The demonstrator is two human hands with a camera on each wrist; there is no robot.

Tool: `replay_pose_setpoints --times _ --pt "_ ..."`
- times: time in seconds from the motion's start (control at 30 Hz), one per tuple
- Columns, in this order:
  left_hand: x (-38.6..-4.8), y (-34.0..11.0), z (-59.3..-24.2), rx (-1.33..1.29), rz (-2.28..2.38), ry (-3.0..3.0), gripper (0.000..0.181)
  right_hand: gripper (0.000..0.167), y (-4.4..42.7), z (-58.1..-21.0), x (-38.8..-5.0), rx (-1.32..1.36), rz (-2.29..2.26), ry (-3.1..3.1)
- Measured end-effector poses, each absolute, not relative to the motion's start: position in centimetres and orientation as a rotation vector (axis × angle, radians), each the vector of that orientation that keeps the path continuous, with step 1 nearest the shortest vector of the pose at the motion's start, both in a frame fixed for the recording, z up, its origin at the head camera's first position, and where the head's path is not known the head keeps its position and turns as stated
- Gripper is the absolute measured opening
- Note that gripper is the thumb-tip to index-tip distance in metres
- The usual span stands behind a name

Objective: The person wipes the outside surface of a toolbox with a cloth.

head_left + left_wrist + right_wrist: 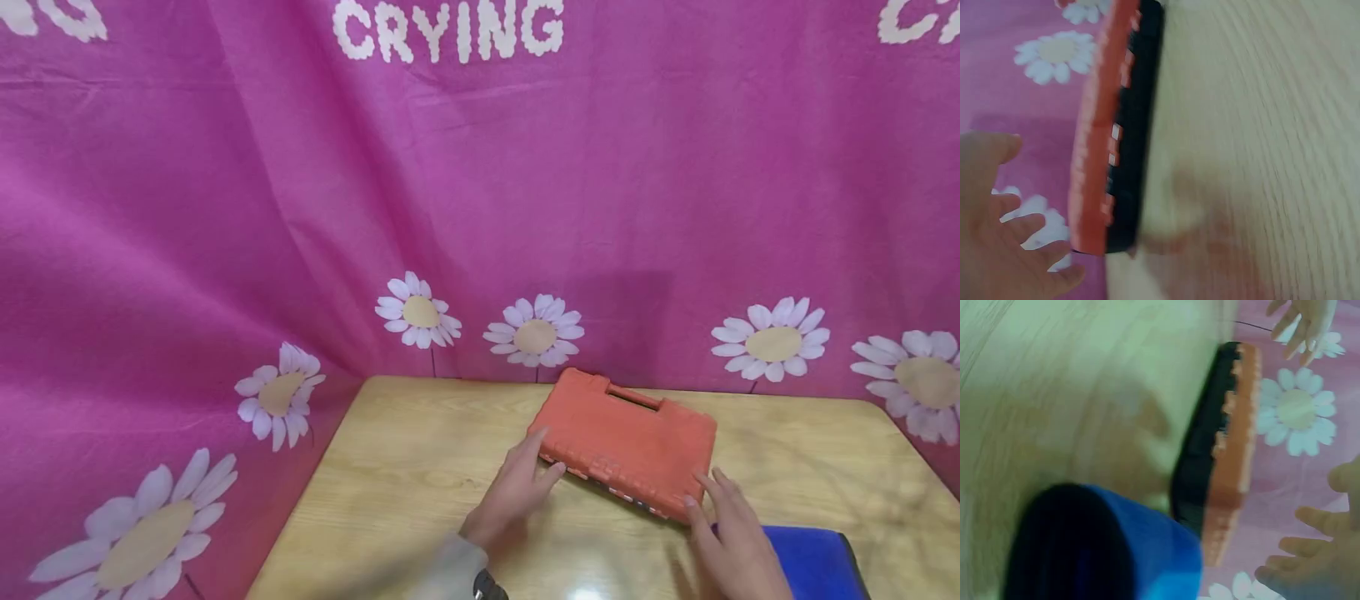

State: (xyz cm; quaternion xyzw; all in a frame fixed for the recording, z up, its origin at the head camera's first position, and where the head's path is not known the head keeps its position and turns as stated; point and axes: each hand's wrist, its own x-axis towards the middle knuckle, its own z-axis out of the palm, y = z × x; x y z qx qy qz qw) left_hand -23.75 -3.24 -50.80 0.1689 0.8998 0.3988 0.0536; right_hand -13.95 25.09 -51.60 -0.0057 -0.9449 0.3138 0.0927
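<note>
An orange plastic case (pixel 622 442) with a built-in handle lies flat and slightly turned on the table. Its lower half is black along the latched front edge, as the left wrist view of the case (pixel 1092 169) shows. At its left front corner is my left hand (pixel 517 487), fingers spread and thumb apart. My right hand (pixel 731 533) is by the right front corner, its fingertips at or very near the side. In the right wrist view the right hand (pixel 1316 550) has loosely extended fingers. Neither hand grips anything; contact with the case is hard to tell.
A blue item with black edging (pixel 813 562) lies partly behind the right hand at the front right; its black end looks open in the right wrist view. The wooden table (pixel 420 442) meets a pink daisy-print cloth (pixel 480 200) at the back and left.
</note>
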Motion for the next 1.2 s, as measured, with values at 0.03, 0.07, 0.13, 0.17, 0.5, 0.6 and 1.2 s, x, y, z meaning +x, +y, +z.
replay_pose_setpoints --times 0.03,0.07,0.13,0.17,0.5,0.6,1.2 --pt "-24.3 -3.3 -51.3 0.521 1.22 2.719 0.065 0.056 25.0 -51.9 -14.2 -0.002 0.929 -2.771" --pt "-24.8 -3.3 -51.7 0.519 1.218 2.719 0.066 0.055 24.9 -52.1 -14.6 0.008 0.928 -2.75" --pt "-25.5 -3.4 -52.5 0.519 1.224 2.731 0.068 0.054 24.8 -52.7 -15.1 0.014 0.94 -2.717" --pt "-25.8 -3.4 -52.8 0.5 1.224 2.738 0.069 0.055 24.8 -53.0 -15.4 0.008 0.954 -2.708" --pt "-28.0 -2.0 -55.2 0.024 1.692 2.461 0.079 0.061 24.5 -55.1 -16.6 -0.153 1.147 -2.586" --pt "-28.7 -1.6 -55.5 -0.006 1.72 2.486 0.076 0.067 24.5 -55.0 -16.8 -0.263 1.24 -2.606" --pt "-30.8 -1.0 -55.6 0.024 1.835 2.418 0.072 0.056 23.0 -55.8 -18.4 -0.501 1.594 -2.452"
